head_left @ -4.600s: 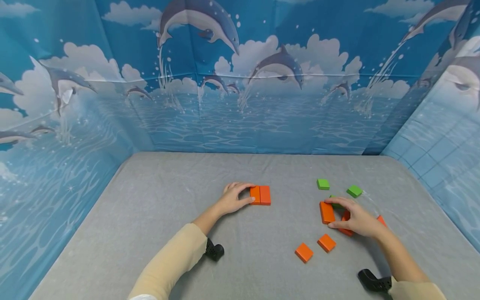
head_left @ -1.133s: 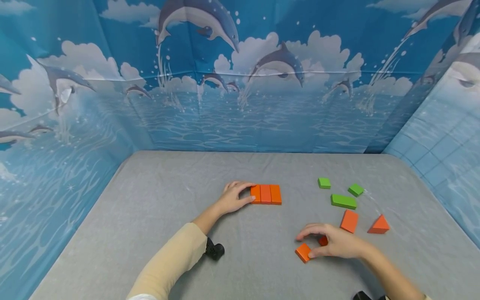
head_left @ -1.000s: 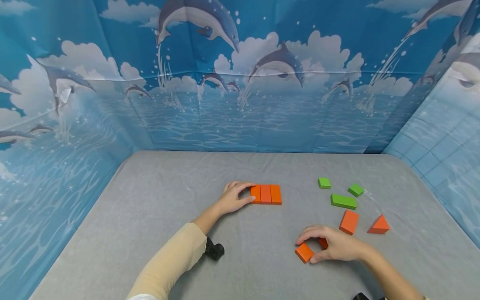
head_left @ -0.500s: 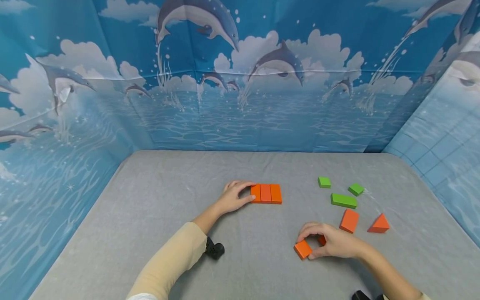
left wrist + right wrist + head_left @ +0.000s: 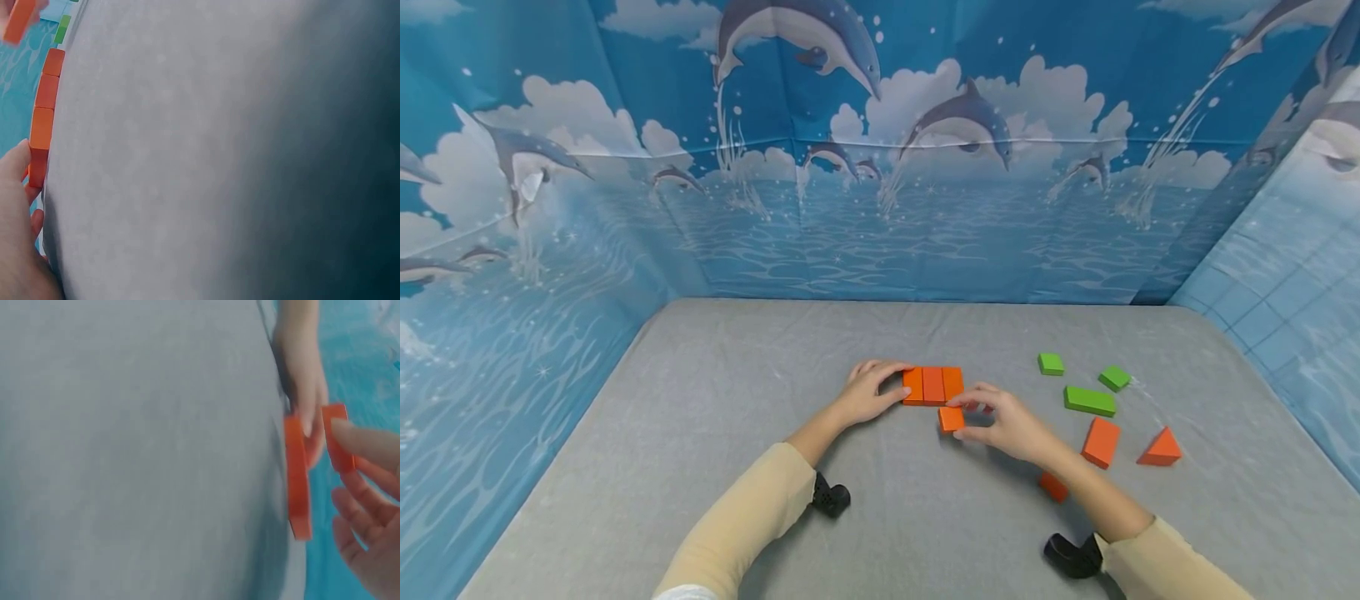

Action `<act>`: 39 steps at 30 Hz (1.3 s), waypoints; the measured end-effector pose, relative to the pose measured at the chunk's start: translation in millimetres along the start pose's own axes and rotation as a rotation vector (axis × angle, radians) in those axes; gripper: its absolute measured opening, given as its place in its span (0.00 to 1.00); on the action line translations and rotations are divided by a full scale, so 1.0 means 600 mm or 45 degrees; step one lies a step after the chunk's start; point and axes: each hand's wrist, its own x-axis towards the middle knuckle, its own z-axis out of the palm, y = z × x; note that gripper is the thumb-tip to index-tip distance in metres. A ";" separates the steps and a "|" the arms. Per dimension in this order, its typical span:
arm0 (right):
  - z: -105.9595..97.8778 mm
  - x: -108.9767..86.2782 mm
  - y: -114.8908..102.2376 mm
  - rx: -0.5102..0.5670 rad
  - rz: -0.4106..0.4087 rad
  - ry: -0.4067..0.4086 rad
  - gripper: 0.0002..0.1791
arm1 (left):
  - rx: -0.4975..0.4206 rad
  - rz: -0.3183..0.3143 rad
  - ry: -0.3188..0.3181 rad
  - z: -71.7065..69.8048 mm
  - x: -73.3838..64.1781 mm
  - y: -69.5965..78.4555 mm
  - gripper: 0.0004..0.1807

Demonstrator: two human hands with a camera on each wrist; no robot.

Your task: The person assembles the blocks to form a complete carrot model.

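Three flat orange rectangular blocks (image 5: 933,386) lie side by side on the grey cloth, forming a row. My left hand (image 5: 871,392) holds the leftmost one, its thumb and index finger at the near and far ends. Between thumb and fingers, my right hand (image 5: 1009,423) pinches a small orange square block (image 5: 951,419). That block overlaps the near edge of the row's right end in the head view. The right wrist view shows the square block (image 5: 338,439) raised above the row (image 5: 297,481). At the left wrist view's top left corner it appears blurred.
To the right lie an orange rectangular block (image 5: 1101,442), an orange triangular block (image 5: 1161,448) and a second small orange block (image 5: 1052,487), partly under the right forearm. Farther back are a long green block (image 5: 1090,401) and two small green ones (image 5: 1051,364). Dolphin-print curtains (image 5: 880,233) surround the table.
A third rectangular block has joined the row's right end. Since then my right hand has taken the square block from the front and carried it left and away from me. My left hand stays put.
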 end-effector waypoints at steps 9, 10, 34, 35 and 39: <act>0.042 0.042 -0.015 -0.138 0.052 0.028 0.19 | -0.004 0.002 -0.010 -0.001 0.001 -0.001 0.24; 0.045 0.043 -0.015 -0.147 0.052 0.033 0.19 | -0.006 0.004 -0.009 -0.001 0.002 -0.001 0.24; 0.066 0.050 -0.007 -0.314 -0.010 0.137 0.19 | -0.001 -0.002 -0.015 -0.002 0.001 0.001 0.23; 0.066 0.051 -0.008 -0.318 -0.009 0.138 0.19 | -0.001 0.002 -0.012 -0.002 0.001 0.001 0.23; 0.066 0.051 -0.010 -0.336 0.004 0.142 0.19 | -0.004 0.002 -0.006 -0.002 0.001 0.001 0.23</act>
